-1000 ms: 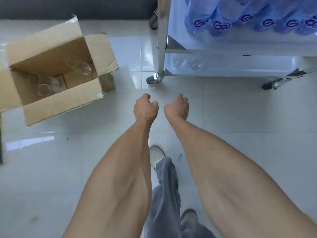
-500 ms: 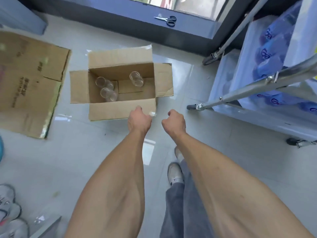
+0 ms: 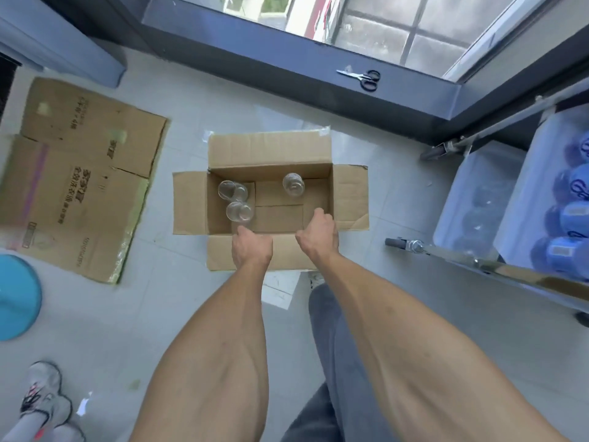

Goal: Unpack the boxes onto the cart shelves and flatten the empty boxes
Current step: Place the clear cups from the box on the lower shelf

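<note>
Head view: an open cardboard box [image 3: 271, 161] sits on the pale tiled floor [image 3: 197, 100], all four flaps folded outward. Inside it are three clear glass jars: two [image 3: 232, 190] [image 3: 239, 212] close together at the box's left side, and a third [image 3: 293, 184] apart from them toward the far right corner. Both bare forearms reach forward over the near flap. The left hand [image 3: 251, 248] lies over the near flap with its fingers curled under and nothing in them. The right hand [image 3: 318, 232] is at the near right corner of the box opening, fingers bent down past the rim; whether they grasp anything cannot be told from here. To the right stands a metal cart [image 3: 478, 266] with paper-lined shelves, blue-capped water bottles [image 3: 573, 218] lying on the upper one. Left of the box a flattened cardboard box [image 3: 76, 177] lies flat on the floor, printed side up. Black-handled scissors [image 3: 363, 78] rest on the dark window sill [image 3: 255, 36] beyond the box. A blue round object [image 3: 16, 298] shows at the left edge, and another person's sneaker [image 3: 44, 393] at the lower left
</note>
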Demonstrator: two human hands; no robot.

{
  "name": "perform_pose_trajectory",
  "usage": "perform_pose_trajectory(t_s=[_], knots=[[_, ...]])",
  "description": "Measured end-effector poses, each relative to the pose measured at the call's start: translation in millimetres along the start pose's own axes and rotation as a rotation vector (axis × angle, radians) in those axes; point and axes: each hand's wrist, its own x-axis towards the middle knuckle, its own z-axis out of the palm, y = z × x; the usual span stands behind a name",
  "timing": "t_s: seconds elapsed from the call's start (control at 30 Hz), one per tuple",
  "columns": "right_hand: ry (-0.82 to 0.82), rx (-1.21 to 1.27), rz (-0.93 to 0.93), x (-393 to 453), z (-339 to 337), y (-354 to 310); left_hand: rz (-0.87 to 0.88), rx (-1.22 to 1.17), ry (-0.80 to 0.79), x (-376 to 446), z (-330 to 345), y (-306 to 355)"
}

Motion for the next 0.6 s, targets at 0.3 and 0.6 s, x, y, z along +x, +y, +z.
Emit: perform_pose_trajectory(t_s=[0.3,0.6], knots=[[-0.032,0.118,0.226,71,52,-44,-0.091,-0.015,-0.032,99,4,-12],[0.068,0.319,0.412,151,138,-41,-0.212,-0.067,-0.108,209,65,-42]])
